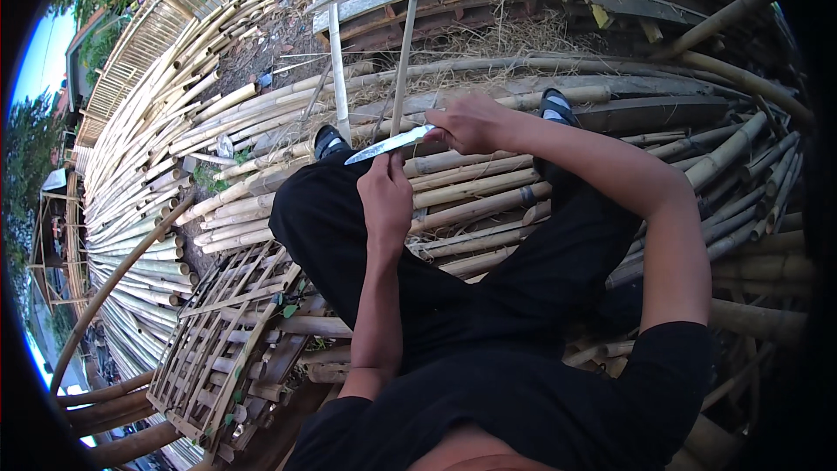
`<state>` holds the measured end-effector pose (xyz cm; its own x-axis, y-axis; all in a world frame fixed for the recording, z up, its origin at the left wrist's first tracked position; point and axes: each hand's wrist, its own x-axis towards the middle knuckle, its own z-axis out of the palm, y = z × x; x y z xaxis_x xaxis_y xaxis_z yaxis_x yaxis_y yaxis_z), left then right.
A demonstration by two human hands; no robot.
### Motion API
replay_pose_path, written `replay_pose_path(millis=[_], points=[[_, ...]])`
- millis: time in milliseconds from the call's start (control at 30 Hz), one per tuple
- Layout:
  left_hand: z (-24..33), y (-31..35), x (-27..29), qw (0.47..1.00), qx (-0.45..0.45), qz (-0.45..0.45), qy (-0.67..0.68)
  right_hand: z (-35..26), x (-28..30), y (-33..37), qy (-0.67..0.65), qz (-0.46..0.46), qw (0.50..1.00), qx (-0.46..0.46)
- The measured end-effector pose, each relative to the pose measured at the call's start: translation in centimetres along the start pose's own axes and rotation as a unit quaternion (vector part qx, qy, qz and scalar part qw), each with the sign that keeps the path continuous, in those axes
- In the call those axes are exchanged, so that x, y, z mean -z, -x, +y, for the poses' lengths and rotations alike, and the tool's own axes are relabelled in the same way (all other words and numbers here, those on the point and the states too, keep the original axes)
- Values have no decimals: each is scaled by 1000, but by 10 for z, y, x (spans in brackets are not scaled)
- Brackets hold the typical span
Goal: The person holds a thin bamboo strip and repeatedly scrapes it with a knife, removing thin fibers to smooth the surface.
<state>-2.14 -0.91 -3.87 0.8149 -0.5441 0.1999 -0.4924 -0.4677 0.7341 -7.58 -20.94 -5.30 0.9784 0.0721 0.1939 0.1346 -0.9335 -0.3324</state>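
Observation:
In front of my knees, my right hand (471,122) is closed round the handle of a knife (388,145), its bright blade pointing left. A long, thin bamboo strip (406,35) runs from the far edge toward me and passes under the blade. Just below the blade, my left hand (385,196) is closed on the near end of this strip, with the thumb close to the knife's edge. A second, paler bamboo strip (337,70) slants just left of it, apart from both hands. My fingers hide the knife's handle and the strip's end.
Bamboo poles (475,192) lie under and between my legs. More long poles (148,270) spread out on the left. Wooden pallets (427,0) stand at the far side. A woven bamboo lattice (227,340) lies at lower left, and a bamboo fence (174,17) rises behind.

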Motion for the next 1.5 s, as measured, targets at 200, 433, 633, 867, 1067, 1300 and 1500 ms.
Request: replay_pose_path(millis=[200,433,633,867,1067,1300,1500], points=[[1,-4,18,999,32,13,19,37,32,-25,28,44,985,-164],[-20,37,23,994,81,-49,46,74,57,1,44,26,950,-307],[-24,35,18,996,63,-38,52,48,37,-3,-92,11,956,-277],[-16,26,18,995,70,-46,56,-1,13,2,-34,-20,994,-97],[-15,26,15,997,45,-42,47,-11,13,7,-30,-91,995,-37],[-17,53,23,991,72,-116,5,180,78,6,56,163,853,-492],[-31,49,19,990,66,-102,64,228,71,92,65,160,847,-503]])
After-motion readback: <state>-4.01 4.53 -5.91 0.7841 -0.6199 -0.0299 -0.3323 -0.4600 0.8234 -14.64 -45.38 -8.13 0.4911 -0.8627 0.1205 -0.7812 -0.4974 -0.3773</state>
